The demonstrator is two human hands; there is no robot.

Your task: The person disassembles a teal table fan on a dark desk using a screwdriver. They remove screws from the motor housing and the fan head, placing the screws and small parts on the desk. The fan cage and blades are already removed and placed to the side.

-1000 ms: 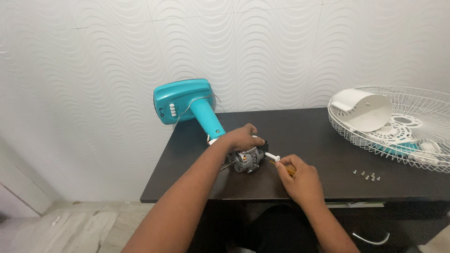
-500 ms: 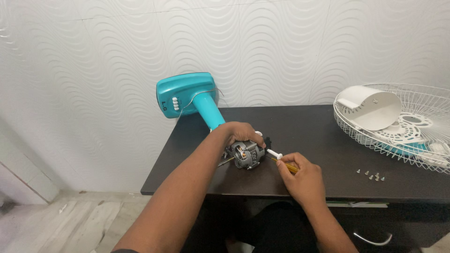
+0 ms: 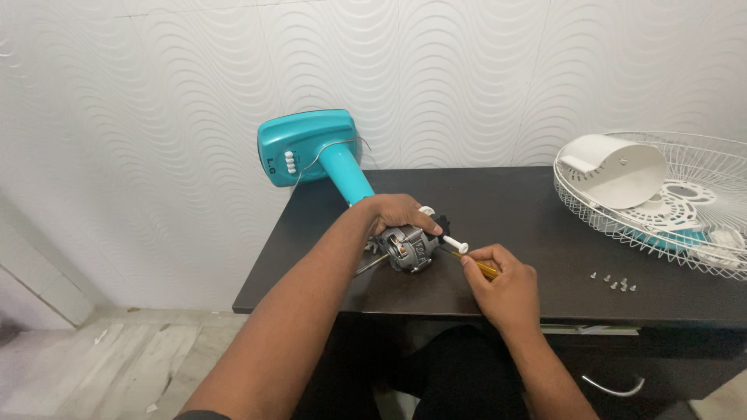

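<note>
A bare fan motor (image 3: 408, 249) with grey metal housing and copper windings lies on the dark table (image 3: 506, 202), joined to a teal fan stand (image 3: 319, 155) that leans on the wall. My left hand (image 3: 397, 211) grips the top of the motor. A white knob on a pin (image 3: 456, 244) sticks out of the motor's right side. My right hand (image 3: 502, 284) holds a screwdriver with a yellow handle (image 3: 485, 269), its tip pointing at the motor just below the white knob.
A white wire fan guard (image 3: 685, 210) lies at the table's right end and holds a white motor cover (image 3: 611, 171) and a white plastic ring. Several small screws (image 3: 613, 281) lie loose near the front right. A drawer handle (image 3: 615, 387) shows below the table edge.
The view has shifted slightly. My left hand has tilted the motor a little, and my right hand has kept the screwdriver at the motor's side.
</note>
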